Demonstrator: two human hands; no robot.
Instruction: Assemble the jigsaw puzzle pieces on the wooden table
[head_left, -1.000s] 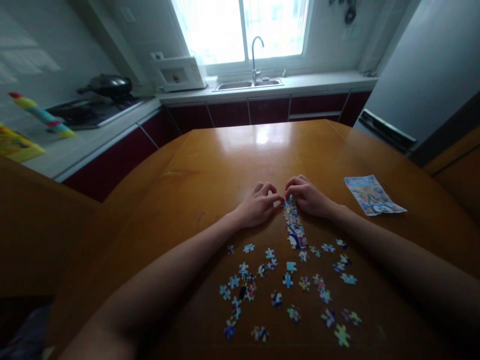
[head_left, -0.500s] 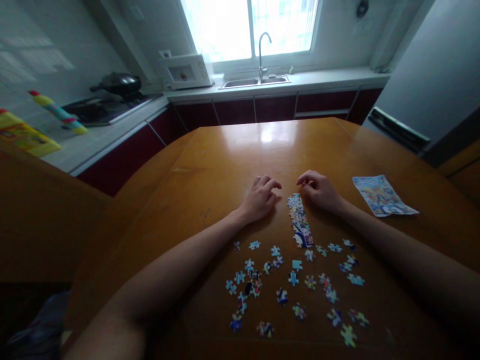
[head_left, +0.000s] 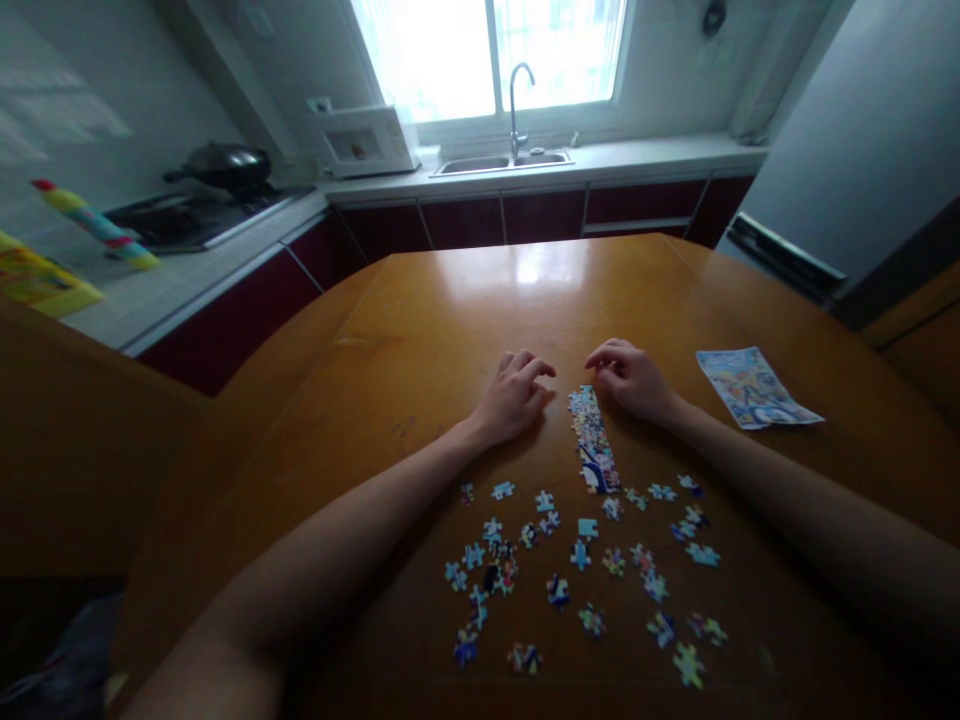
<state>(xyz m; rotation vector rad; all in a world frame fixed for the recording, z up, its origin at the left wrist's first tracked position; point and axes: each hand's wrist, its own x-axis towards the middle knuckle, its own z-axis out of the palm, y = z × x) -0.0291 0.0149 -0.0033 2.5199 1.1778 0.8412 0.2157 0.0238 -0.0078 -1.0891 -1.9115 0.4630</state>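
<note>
Came off the far end of the joined puzzle strip (head_left: 593,440) — drew left hand (head_left: 514,400) clear to the left, right hand (head_left: 634,382) just beside that end — leaving a wider gap between the two.

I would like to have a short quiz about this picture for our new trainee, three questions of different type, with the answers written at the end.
1. Which hand is nearer the far end of the joined puzzle strip?
2. True or false: on the table, the strip stands upright on one edge.
3. Where is the printed sheet?
a) in the sink
b) on the table, to the person's right
c) on the cooktop

Key:
1. The right hand.
2. False; it lies flat.
3. b
</note>
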